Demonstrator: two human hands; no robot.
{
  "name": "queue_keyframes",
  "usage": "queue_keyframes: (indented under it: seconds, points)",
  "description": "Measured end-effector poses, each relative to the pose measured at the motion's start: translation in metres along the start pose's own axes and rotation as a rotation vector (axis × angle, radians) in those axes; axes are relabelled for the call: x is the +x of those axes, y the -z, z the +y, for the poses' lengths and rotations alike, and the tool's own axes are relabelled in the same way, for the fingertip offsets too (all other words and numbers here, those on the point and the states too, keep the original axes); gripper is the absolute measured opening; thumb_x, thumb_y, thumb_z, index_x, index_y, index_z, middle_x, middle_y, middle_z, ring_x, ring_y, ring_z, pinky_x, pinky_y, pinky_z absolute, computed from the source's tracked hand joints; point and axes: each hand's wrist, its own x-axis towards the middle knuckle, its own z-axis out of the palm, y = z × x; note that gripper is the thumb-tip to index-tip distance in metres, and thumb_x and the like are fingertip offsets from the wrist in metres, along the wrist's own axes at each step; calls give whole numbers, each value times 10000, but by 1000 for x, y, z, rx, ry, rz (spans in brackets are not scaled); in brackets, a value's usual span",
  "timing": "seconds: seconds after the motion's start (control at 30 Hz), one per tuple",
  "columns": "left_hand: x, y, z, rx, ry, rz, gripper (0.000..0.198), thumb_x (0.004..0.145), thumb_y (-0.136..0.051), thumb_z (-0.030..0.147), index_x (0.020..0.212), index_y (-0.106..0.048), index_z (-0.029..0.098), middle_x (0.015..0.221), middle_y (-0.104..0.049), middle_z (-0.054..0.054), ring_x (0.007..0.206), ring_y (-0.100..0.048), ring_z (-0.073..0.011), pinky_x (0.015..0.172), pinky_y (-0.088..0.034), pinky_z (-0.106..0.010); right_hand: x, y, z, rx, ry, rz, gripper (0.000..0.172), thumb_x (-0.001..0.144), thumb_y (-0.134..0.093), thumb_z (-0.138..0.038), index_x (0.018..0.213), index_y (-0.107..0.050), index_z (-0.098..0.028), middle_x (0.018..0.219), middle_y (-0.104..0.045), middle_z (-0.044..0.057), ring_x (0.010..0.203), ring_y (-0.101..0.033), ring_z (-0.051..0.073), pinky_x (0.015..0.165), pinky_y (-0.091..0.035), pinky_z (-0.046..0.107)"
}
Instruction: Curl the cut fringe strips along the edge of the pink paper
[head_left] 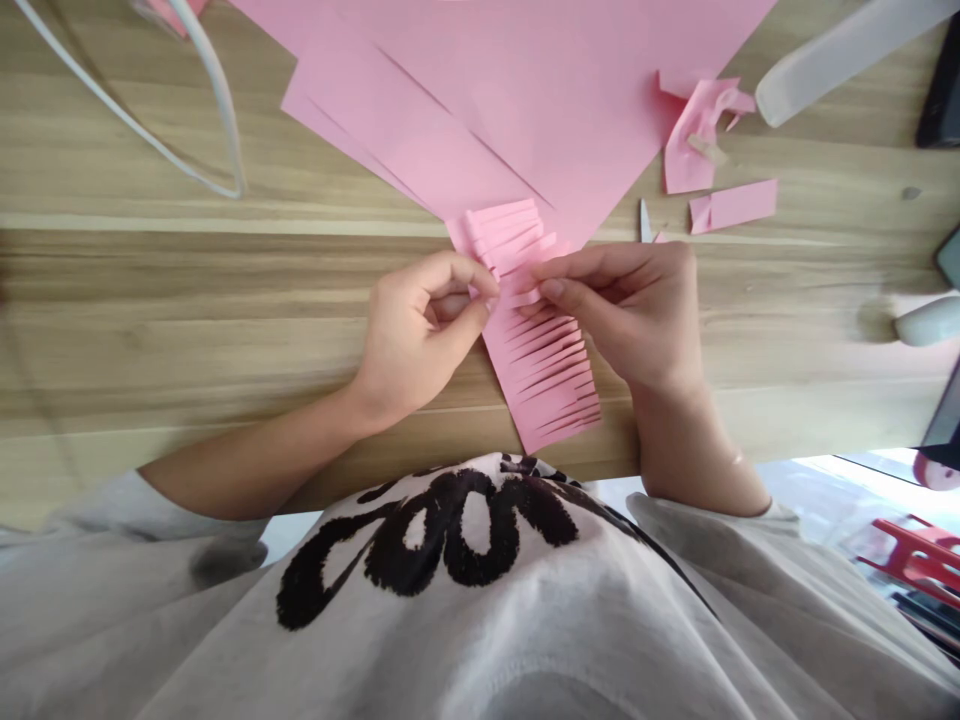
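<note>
A pink paper strip cut into a fringe (536, 385) lies slanted across the table edge nearest me, its many narrow slits opening to the right. The upper fringe tabs are folded over towards the left edge, while the lower ones lie flat. My left hand (424, 335) pinches the strip's left edge between thumb and forefinger. From the other side, my right hand (630, 310) has thumb and forefinger closed on a single fringe tab near the strip's middle. The tab's tip is partly hidden by those fingers.
Large pink paper sheets (525, 90) spread beyond the strip. Crumpled pink scraps (690, 150), a small pink rectangle (742, 205) and a pointed metal tip (645, 222) lie at right. A white cable (225, 120) loops at upper left; a translucent whitish object (840, 65) rests upper right.
</note>
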Motion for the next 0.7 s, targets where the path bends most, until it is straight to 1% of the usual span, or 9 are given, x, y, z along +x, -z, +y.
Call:
queue_keyframes:
  seconds: [0.13, 0.3, 0.37, 0.43, 0.5, 0.57, 0.6, 0.7]
  points:
    - [0, 0, 1, -37, -13, 1, 150, 865, -783, 316, 838, -702, 194, 717, -681, -4, 622, -615, -109, 534, -471, -241, -1, 0, -1, -15, 26, -5, 132, 766, -800, -114, 814, -824, -234, 814, -814, -24, 761, -775, 167, 744, -688, 334]
    - [0, -2, 2, -66, -10, 20, 118, 854, -786, 274, 826, -707, 191, 708, -680, -2, 622, -617, -106, 527, -467, -231, -1, 0, -3, -16, 0, 27, 132, 747, -814, -123, 791, -814, -247, 762, -787, -35, 686, -741, 152, 676, -663, 325]
    - [0, -2, 3, -50, -3, 21, 126, 856, -787, 279, 823, -704, 190, 729, -696, -6, 626, -624, -106, 535, -481, -233, -1, -1, -5, -12, -10, 3, 106, 747, -831, -157, 797, -809, -248, 740, -770, -35, 666, -722, 145, 672, -650, 322]
    - [0, -1, 4, -30, -2, 8, 131, 863, -784, 282, 826, -701, 188, 755, -712, -10, 640, -640, -108, 548, -497, -232, -1, 0, -7, -2, -5, -25, 40, 791, -819, -212, 776, -803, -246, 690, -746, -32, 624, -689, 127, 641, -620, 299]
    - [1, -1, 4, -33, -5, -7, 120, 868, -780, 265, 834, -700, 182, 767, -719, -11, 651, -652, -105, 564, -512, -225, -1, 0, -9, -3, 6, -47, 147, 864, -768, -279, 723, -788, -243, 641, -723, -25, 583, -657, 110, 593, -579, 276]
    - [1, 0, 4, -62, -20, -9, 111, 865, -783, 243, 834, -701, 175, 771, -721, -11, 655, -657, -99, 573, -518, -212, -1, 1, -10, -2, 17, -75, 228, 905, -730, -321, 696, -774, -241, 640, -724, -20, 588, -656, 106, 586, -565, 268]
    - [1, 0, 3, -74, -28, -5, 111, 860, -787, 238, 831, -702, 173, 766, -719, -10, 647, -653, -96, 569, -516, -206, 0, 2, -10, 6, 22, -98, 227, 907, -730, -325, 702, -774, -240, 654, -731, -18, 608, -667, 109, 599, -572, 268]
    - [1, -1, 2, -76, -43, 4, 119, 852, -795, 250, 826, -707, 174, 726, -699, -2, 619, -628, -91, 527, -484, -197, 1, 3, -8, 64, 53, -193, 135, 875, -768, -292, 758, -787, -229, 706, -750, -15, 678, -694, 121, 638, -594, 269]
